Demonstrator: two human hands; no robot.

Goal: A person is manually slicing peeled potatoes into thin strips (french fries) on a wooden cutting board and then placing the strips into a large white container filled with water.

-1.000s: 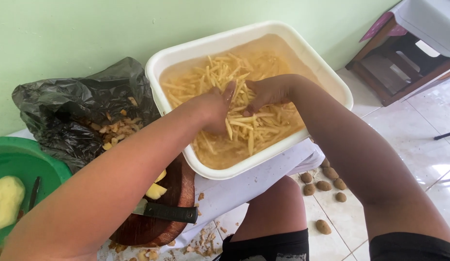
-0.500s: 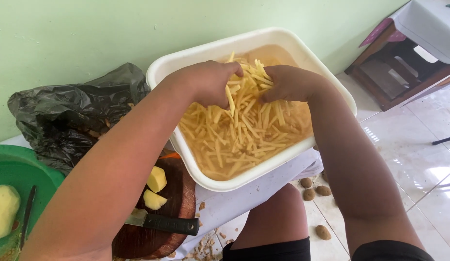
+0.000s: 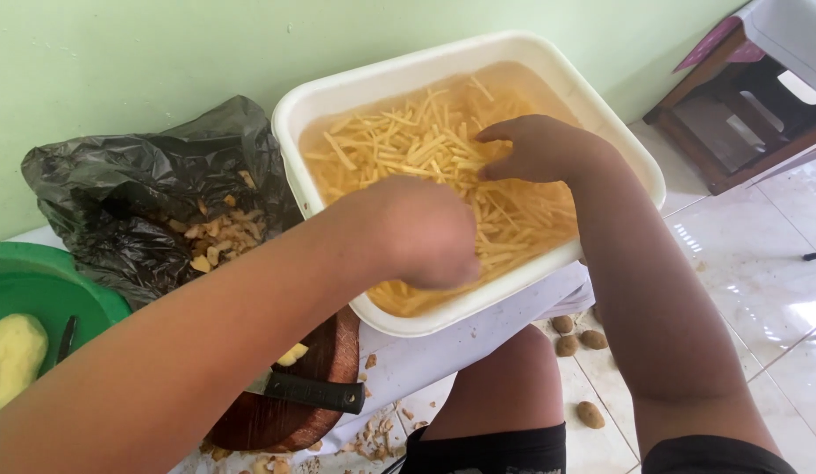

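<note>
step: rinsing pale-yellow raw potato sticks (image 3: 425, 149) in white square plastic tub (image 3: 355, 88), frame centre | left hand (image 3: 421, 233) cupped loosely, grip unclear | right hand (image 3: 535, 149) spread open on sticks | next: probably gentle stirring, no spilling

The white tub (image 3: 601, 110) at upper centre looks like smooth, matt plastic, holding cloudy water and pale, wet-looking potato sticks (image 3: 408, 145). At left, the black bag (image 3: 136, 197) is thin, crinkled, glossy plastic film. The green basin (image 3: 48, 285) at far left is smooth plastic. The round cutting board (image 3: 320, 369) is dark, worn wood; the knife handle (image 3: 316, 392) on it is matt black. The floor tiles (image 3: 759, 290) at right are glossy.
</note>
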